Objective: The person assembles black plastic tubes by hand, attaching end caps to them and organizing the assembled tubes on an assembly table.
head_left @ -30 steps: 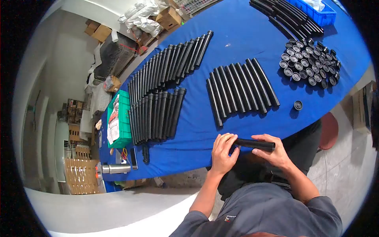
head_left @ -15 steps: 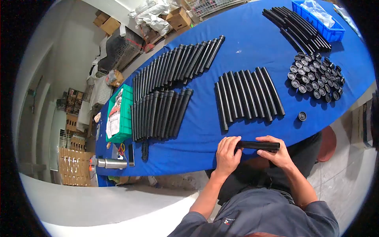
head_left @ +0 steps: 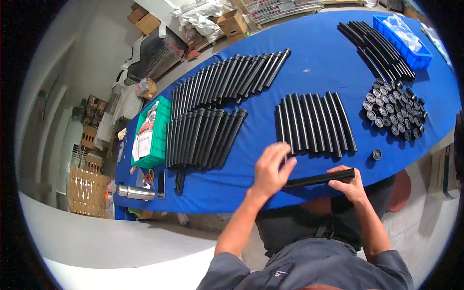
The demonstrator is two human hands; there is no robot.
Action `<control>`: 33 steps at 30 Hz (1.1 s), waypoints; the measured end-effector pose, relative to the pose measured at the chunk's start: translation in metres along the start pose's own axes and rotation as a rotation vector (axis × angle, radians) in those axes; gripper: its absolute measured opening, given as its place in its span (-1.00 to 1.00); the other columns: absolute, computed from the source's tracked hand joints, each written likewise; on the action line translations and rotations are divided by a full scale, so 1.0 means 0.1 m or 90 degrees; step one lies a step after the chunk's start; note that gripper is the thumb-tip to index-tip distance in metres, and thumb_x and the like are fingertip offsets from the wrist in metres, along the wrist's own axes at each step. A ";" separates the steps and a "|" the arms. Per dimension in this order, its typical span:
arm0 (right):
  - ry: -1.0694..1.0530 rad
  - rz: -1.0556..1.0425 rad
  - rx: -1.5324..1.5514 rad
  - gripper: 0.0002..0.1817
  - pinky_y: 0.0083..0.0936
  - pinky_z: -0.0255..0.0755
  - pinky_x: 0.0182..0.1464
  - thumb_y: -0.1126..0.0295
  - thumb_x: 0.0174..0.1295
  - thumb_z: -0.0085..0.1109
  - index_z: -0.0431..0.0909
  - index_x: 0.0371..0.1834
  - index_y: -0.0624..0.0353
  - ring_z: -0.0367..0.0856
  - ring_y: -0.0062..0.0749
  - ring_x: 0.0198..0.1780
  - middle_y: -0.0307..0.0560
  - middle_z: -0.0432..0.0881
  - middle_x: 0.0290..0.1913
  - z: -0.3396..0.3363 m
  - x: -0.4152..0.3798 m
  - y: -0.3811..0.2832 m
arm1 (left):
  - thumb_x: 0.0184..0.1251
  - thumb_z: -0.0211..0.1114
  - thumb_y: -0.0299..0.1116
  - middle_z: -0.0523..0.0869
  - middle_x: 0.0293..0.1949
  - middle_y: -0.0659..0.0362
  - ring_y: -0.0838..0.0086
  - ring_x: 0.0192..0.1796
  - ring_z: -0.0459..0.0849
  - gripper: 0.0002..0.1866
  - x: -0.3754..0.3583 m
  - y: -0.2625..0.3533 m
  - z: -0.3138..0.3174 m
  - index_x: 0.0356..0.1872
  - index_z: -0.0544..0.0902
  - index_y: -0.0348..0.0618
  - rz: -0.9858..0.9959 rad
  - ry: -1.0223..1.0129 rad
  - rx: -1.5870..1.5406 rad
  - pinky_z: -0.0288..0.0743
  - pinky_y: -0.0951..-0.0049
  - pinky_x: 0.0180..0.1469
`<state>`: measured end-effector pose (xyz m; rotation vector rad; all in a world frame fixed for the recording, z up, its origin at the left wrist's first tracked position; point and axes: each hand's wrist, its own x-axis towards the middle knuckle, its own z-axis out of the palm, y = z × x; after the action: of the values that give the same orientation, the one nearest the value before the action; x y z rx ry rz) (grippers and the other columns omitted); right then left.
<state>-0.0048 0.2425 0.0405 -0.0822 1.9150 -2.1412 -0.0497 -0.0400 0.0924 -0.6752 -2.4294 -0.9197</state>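
A pale wall (head_left: 106, 53) is rising beyond a blue-covered table (head_left: 258, 128). A green bin (head_left: 163, 123) and a row of tubes (head_left: 321, 123) are occupying it. Near the front edge, the right hand (head_left: 353, 186) is gripping one tube (head_left: 311, 181), fingers wrapped; the left hand (head_left: 270, 171), blurred, is curving beside the row, fingers parted, hold unclear. Caps (head_left: 394, 112) are lying heaped at right.

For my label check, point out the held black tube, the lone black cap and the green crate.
Held tube (head_left: 314, 181), head view: mid-length.
Lone cap (head_left: 377, 154), head view: its face.
Green crate (head_left: 161, 130), head view: side wall.
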 end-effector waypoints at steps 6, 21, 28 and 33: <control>0.032 -0.007 -0.043 -0.63 -0.54 0.52 -0.10 0.34 0.02 0.56 0.77 -0.11 0.29 0.63 -0.60 -0.22 -0.22 0.75 -0.26 -0.06 0.02 0.09 | 0.43 0.34 -0.24 0.61 0.28 -0.23 -0.10 0.37 0.55 -0.52 1.25 -1.14 0.19 0.20 0.60 -0.42 0.020 0.059 0.205 0.43 0.07 0.42; 0.097 0.028 -0.014 -0.58 -0.48 0.55 -0.13 0.31 -0.10 0.60 0.76 -0.21 0.37 0.68 -0.46 -0.27 -0.09 0.77 -0.29 -0.06 0.03 0.10 | 0.55 0.08 0.16 0.17 0.62 -0.19 -0.01 0.67 0.08 -0.12 2.22 -2.67 0.78 0.58 0.16 -0.41 -0.224 -0.162 0.410 -0.01 -0.11 0.64; 0.125 0.017 -0.014 -0.58 -0.47 0.55 -0.13 0.31 -0.10 0.60 0.77 -0.21 0.37 0.67 -0.47 -0.27 -0.09 0.76 -0.29 -0.04 0.01 0.13 | 0.59 0.10 -0.01 0.23 0.61 -0.13 -0.03 0.64 0.15 -0.25 2.23 -2.90 0.75 0.56 0.20 -0.36 -0.202 -0.124 0.442 0.07 -0.05 0.62; 0.125 0.019 -0.019 -0.57 -0.47 0.55 -0.12 0.31 -0.11 0.61 0.76 -0.21 0.37 0.67 -0.47 -0.27 -0.09 0.77 -0.28 -0.04 0.02 0.11 | 0.59 0.10 -0.06 0.16 0.62 -0.17 -0.03 0.66 0.11 -0.26 2.17 -2.95 0.72 0.58 0.18 -0.35 -0.206 -0.103 0.468 0.02 -0.07 0.63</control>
<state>-0.0057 0.2445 0.0286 0.1566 2.0399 -2.1727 -0.4074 -0.1225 0.0253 -0.0881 -2.7916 -0.0221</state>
